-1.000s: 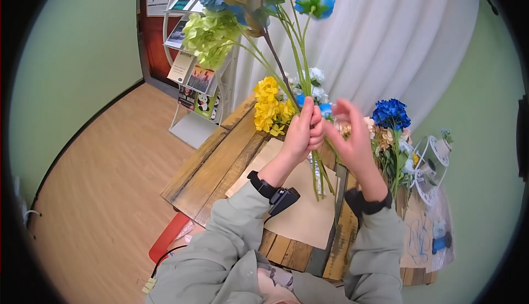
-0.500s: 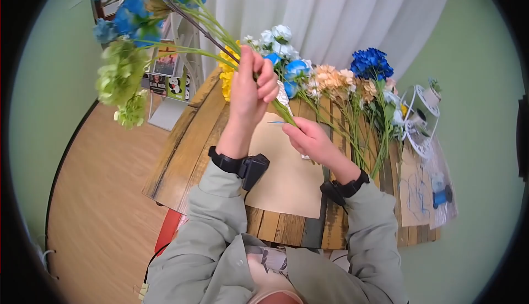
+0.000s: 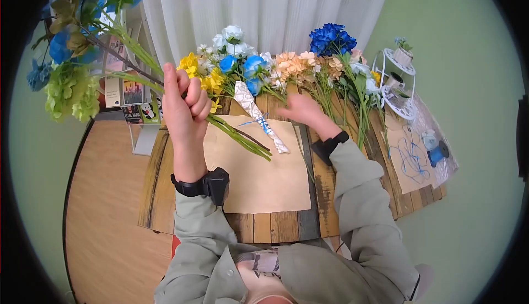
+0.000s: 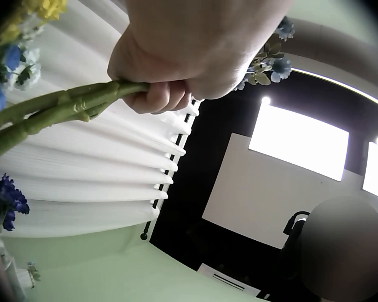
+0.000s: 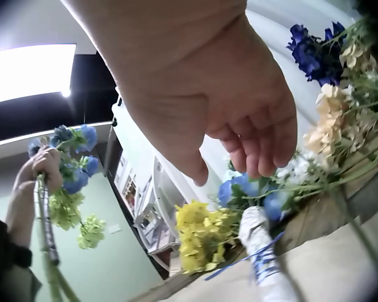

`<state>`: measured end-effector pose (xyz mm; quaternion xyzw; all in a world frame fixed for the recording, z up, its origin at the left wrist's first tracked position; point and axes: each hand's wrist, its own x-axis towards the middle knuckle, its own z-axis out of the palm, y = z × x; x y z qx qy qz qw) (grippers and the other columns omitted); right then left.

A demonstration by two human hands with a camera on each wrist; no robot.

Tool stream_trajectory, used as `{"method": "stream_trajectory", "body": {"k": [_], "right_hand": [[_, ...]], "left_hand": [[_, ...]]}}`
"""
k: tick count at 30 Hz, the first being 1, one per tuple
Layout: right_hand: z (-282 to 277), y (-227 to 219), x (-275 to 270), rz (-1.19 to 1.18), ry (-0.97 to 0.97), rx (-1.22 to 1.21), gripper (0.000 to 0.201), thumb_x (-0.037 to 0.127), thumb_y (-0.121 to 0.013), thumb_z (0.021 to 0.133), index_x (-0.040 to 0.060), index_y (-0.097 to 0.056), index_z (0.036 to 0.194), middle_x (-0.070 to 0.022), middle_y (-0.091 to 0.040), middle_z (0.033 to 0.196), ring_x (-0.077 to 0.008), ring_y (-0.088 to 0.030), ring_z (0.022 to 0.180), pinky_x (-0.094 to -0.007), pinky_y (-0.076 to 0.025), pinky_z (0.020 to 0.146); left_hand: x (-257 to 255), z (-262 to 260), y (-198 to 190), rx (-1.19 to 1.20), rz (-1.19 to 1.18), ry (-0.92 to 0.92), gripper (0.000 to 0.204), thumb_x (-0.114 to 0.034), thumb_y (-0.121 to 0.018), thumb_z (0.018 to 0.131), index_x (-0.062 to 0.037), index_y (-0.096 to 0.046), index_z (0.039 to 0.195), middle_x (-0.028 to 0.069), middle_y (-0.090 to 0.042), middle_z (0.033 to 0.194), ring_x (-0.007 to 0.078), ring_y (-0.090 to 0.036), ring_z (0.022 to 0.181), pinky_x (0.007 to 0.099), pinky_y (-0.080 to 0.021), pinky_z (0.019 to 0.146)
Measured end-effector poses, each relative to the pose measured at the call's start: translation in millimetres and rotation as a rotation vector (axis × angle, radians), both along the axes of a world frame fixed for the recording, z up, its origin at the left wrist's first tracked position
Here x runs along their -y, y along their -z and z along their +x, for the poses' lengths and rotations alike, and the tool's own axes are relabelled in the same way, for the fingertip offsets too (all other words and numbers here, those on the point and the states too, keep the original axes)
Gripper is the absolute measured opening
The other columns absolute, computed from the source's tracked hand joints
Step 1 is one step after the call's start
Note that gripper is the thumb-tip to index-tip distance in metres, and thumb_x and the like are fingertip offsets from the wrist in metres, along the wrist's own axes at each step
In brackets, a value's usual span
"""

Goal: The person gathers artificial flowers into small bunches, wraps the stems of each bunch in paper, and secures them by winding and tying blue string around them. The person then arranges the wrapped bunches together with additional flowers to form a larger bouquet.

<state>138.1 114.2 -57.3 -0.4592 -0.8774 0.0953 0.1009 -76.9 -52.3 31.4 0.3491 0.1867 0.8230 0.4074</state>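
Leaning over the table (image 3: 284, 227), flowers (image 3: 77, 45) are gripped by the left hand (image 3: 184, 101); the right hand (image 5: 233, 107) is loosely bent, unfilled. Lights (image 4: 299, 141) are shown only by wrist views. A plant (image 3: 403, 43) is held in a pot (image 3: 403, 57).

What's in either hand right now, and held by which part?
The left hand grips the flower bunch by its stems, below the blooms; the right hand holds nothing.

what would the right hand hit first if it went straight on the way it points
The right hand would likely meet the bright blue flowers ahead of it first, though depth is unclear.
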Motion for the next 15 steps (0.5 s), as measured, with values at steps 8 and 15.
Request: {"method": "stream_trajectory", "body": {"k": [8, 15], "right_hand": [[44, 41, -35, 0.204, 0.145, -0.496, 0.025, 0.025, -0.05, 0.088, 0.0015, -0.057, 0.088, -0.0232, -0.062, 0.082, -0.0394, -0.061, 0.078, -0.0478, -0.048, 0.068], [79, 0, -62, 0.692, 0.365, -0.115, 0.024, 0.021, -0.057, 0.086, 0.0028, -0.05, 0.099, -0.0153, -0.055, 0.088, -0.0338, -0.061, 0.071, -0.0411, -0.05, 0.057]], "left_hand": [[-5, -11, 2, 0.071, 0.0, 0.024, 0.044, -0.041, -0.039, 0.099, -0.0173, -0.025, 0.064, -0.0066, -0.017, 0.049, 0.0041, -0.01, 0.037, 0.0226, -0.008, 0.033], [-5, -4, 7, 0.053, 0.016, 0.058, 0.043, -0.04, -0.038, 0.099, -0.0171, -0.026, 0.065, -0.0069, -0.017, 0.049, 0.0036, -0.011, 0.036, 0.0222, -0.008, 0.032]]}}
